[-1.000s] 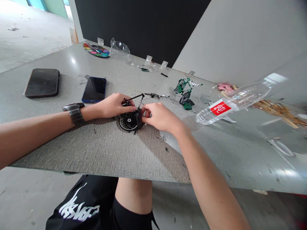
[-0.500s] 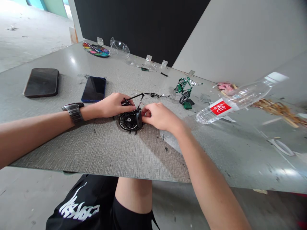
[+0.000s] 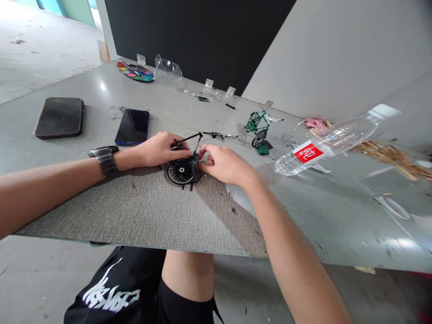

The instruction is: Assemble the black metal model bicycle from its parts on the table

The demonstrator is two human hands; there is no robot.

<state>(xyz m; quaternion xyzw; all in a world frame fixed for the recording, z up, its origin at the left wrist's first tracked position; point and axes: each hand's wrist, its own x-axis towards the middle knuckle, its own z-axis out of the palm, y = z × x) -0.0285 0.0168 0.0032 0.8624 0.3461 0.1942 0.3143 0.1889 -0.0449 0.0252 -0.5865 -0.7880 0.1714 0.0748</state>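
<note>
A black model bicycle (image 3: 178,173), partly assembled, stands on the table in front of me with its spoked wheel towards me. My left hand (image 3: 168,148) is closed over the top of it, fingers and thumb pinching the frame. Just right of the wheel, my right hand (image 3: 222,163) is closed in a pinch against the model's side. A thin rod-like piece (image 3: 208,158) shows between its fingers; its ends are hidden. Behind the hands lies a small black handlebar part (image 3: 218,135). Tiny silver screws (image 3: 229,194) are scattered to the right of the wheel.
A green model bicycle (image 3: 258,126) stands at the back right, near a clear plastic bottle (image 3: 324,144). On the left lie a phone (image 3: 132,127) and a dark flat box (image 3: 60,117). A paint palette (image 3: 135,72) and clear plastic packaging (image 3: 168,67) sit at the back.
My right fingers have shifted slightly at the model's side, and a thin rod-like piece now shows between them. My left hand keeps its hold.
</note>
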